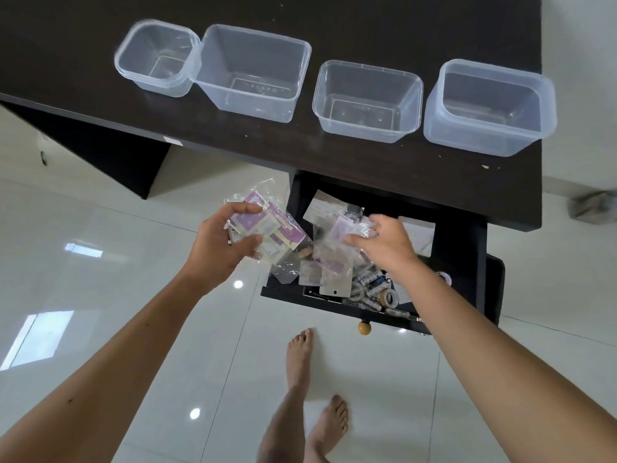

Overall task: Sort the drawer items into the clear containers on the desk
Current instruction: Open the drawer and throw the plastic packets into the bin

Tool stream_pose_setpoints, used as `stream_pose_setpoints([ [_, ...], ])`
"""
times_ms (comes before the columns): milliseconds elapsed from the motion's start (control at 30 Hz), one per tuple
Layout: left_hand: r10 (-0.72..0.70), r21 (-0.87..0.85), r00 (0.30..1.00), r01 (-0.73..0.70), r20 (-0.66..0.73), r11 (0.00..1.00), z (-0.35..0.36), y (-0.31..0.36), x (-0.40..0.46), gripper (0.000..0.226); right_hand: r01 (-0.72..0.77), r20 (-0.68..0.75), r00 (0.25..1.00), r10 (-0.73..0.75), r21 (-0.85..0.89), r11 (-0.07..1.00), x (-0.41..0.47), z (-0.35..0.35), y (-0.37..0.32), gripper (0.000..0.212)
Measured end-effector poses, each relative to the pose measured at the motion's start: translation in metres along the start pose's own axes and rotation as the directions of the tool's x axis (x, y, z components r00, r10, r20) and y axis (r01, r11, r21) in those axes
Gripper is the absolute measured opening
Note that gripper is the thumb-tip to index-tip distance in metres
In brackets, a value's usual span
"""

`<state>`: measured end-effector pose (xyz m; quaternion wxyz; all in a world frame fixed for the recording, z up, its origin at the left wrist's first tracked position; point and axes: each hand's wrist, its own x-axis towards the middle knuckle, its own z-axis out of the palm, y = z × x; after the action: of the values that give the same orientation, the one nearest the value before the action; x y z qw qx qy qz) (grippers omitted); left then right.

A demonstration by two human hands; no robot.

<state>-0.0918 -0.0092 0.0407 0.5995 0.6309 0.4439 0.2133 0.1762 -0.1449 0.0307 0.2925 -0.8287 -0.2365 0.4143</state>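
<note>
Now gripping a packet bundle (267, 228) in left hand (217, 245); right hand (384, 242) seemingly pinching a clear packet (347, 228) over open drawer (464, 259).

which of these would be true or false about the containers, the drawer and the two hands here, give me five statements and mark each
1. Four clear containers stand on the desk. True.
2. One container already holds packets. False: all four look empty.
3. The left hand holds a bunch of purple-and-clear packets. True.
4. The drawer is closed. False: it is pulled open, with packets and small rolls of tape inside.
5. The right hand rests on the desk top. False: it is over the open drawer, fingers on a clear packet.
</note>
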Motion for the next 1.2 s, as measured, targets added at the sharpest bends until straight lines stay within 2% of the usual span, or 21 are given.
stream_pose_setpoints([
  [67, -0.007, -0.008, 1.0, 0.007, -0.001, 1.0, -0.004, -0.005, -0.003, 0.043, -0.023, -0.057, 0.998, 0.023, -0.002, 1.0, 0.001, 0.014, -0.002, 0.087],
  [200, -0.021, -0.021, 1.0, 0.021, 0.005, 1.0, -0.008, -0.012, -0.005, 0.043, -0.016, -0.175, 0.984, 0.013, -0.016, 1.0, 0.0, 0.022, -0.004, 0.05],
  [400, -0.007, -0.04, 1.0, 0.008, 0.023, 0.999, -0.002, -0.007, -0.002, 0.042, 0.046, -0.16, 0.986, -0.047, -0.013, 0.999, -0.008, -0.005, -0.008, 0.035],
  [533, -0.006, 0.023, 0.999, 0.006, 0.038, 1.0, 0.01, -0.004, 0.003, 0.044, 0.132, -0.143, 0.984, -0.109, 0.164, 0.978, -0.023, -0.029, -0.011, 0.024],
  [600, 0.027, 0.115, 0.999, -0.031, 0.038, 0.993, 0.015, -0.003, 0.006, 0.046, 0.173, -0.09, 0.984, -0.153, 0.291, 0.941, -0.029, -0.033, -0.016, 0.018],
  [700, 0.065, 0.189, 0.995, -0.077, 0.071, 0.979, 0.019, -0.005, 0.008, 0.043, 0.12, 0.042, 0.987, -0.158, 0.465, 0.877, -0.033, -0.025, -0.028, 0.038],
  [767, 0.026, 0.09, 0.994, -0.036, 0.11, 0.995, 0.025, -0.004, 0.007, 0.034, 0.157, 0.069, 0.979, -0.194, 0.361, 0.919, -0.03, -0.011, -0.033, 0.048],
  [833, -0.058, -0.075, 0.989, 0.068, 0.135, 0.995, 0.032, 0.002, 0.006, 0.028, 0.205, 0.075, 0.972, -0.222, 0.187, 0.961, -0.029, 0.006, -0.037, 0.039],
  [933, -0.111, -0.22, 0.977, 0.15, 0.183, 0.964, 0.037, 0.012, 0.004, 0.044, 0.23, 0.025, 0.972, -0.233, 0.104, 0.968, -0.028, 0.025, -0.041, 0.038],
  [967, -0.094, -0.201, 0.978, 0.132, 0.188, 0.971, 0.038, 0.013, 0.003, 0.044, 0.235, 0.025, 0.971, -0.239, 0.102, 0.967, -0.027, 0.029, -0.041, 0.037],
  [1067, -0.033, 0.007, 0.99, 0.033, 0.14, 0.999, 0.04, 0.005, 0.005, 0.05, 0.269, 0.05, 0.961, -0.273, 0.067, 0.961, -0.026, 0.034, -0.039, 0.032],
  [1200, -0.037, -0.011, 0.992, 0.039, 0.122, 0.999, 0.043, 0.0, 0.002, 0.05, 0.292, 0.111, 0.948, -0.299, 0.07, 0.954, -0.023, 0.033, -0.034, 0.035],
])
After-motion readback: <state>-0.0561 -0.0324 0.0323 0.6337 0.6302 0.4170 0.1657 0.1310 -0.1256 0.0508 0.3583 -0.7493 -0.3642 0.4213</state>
